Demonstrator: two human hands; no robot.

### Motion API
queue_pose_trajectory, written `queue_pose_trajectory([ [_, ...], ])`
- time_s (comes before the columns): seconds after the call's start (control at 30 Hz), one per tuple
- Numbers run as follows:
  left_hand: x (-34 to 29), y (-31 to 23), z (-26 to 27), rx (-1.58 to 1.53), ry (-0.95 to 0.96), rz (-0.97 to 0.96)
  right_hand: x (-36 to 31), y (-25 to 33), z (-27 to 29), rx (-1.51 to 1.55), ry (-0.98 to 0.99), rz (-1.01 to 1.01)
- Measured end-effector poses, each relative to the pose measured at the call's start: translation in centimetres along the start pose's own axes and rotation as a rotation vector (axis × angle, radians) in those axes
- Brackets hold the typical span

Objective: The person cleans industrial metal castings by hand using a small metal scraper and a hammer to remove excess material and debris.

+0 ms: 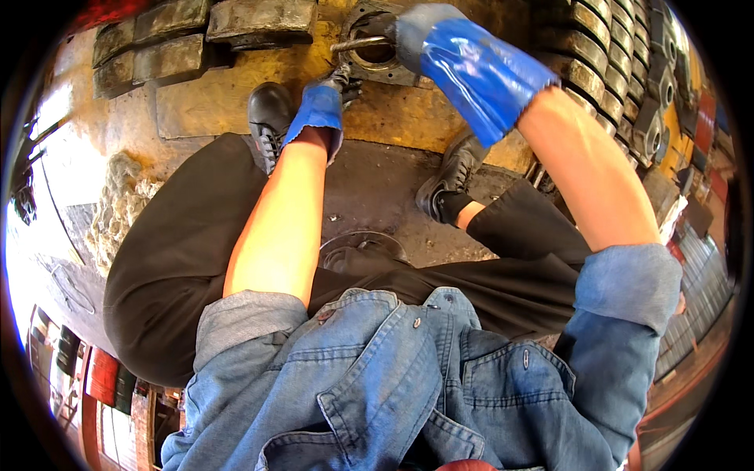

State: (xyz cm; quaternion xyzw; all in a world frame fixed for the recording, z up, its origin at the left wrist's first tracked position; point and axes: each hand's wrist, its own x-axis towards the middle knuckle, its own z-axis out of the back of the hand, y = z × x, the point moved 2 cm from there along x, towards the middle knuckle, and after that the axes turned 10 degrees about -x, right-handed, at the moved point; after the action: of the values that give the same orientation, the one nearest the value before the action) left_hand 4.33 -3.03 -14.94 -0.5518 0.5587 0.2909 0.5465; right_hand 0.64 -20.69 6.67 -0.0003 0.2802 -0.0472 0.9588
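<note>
Two gloved hands work at a yellow machine body [236, 102] beside a steel track [605, 71]. Right hand [424, 35] is clenched around a metal rod [357, 43] set in the round flanged port [377, 55]; left hand [322, 102] steadies below, its grip unclear. Judged step: levering inside the port, needing firm, controlled pressure.

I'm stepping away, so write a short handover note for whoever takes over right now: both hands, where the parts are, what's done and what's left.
Right hand, in a blue glove, is closed on a metal rod that pokes into the round opening of the metal housing on the yellow machine.
Left hand, also gloved, rests against the lower edge of that housing, steadying it; whether it grips anything is hidden.
Both boots stand on the dark plate below the housing, beside the track links.
Done: rod is in the opening.
Left: the work inside the opening looks unfinished; its depth cannot be seen.
</note>
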Motion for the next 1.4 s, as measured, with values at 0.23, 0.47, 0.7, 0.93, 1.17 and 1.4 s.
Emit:
queue_pose_trajectory([
  [0.23, -0.8, -0.8, 1.4, 0.037, -0.111, 0.057, 2.5, -0.7, -0.1, 0.113, -0.119, -0.142],
  [0.47, -1.6, -0.5, 1.4, -0.004, -0.027, 0.041, 8.5, -4.8, -6.9, 0.826, -0.481, 0.647],
  [0.7, -1.7, 0.1, 1.5, 0.018, -0.041, 0.05, 11.8, -1.3, -5.2, 1.704, -0.416, 1.809],
  [0.93, -1.1, 0.0, 1.6, 0.056, -0.062, 0.063, 11.1, 0.3, -6.1, 1.995, -0.355, 1.629],
  [1.17, -1.5, -0.8, 1.5, 0.062, -0.092, 0.077, 8.8, 2.6, -3.9, 1.775, -0.031, 1.432],
  [1.4, -0.9, 0.7, -2.1, 0.041, 0.029, 0.024, 6.9, -6.3, -9.2, 1.473, 0.19, 1.778],
])
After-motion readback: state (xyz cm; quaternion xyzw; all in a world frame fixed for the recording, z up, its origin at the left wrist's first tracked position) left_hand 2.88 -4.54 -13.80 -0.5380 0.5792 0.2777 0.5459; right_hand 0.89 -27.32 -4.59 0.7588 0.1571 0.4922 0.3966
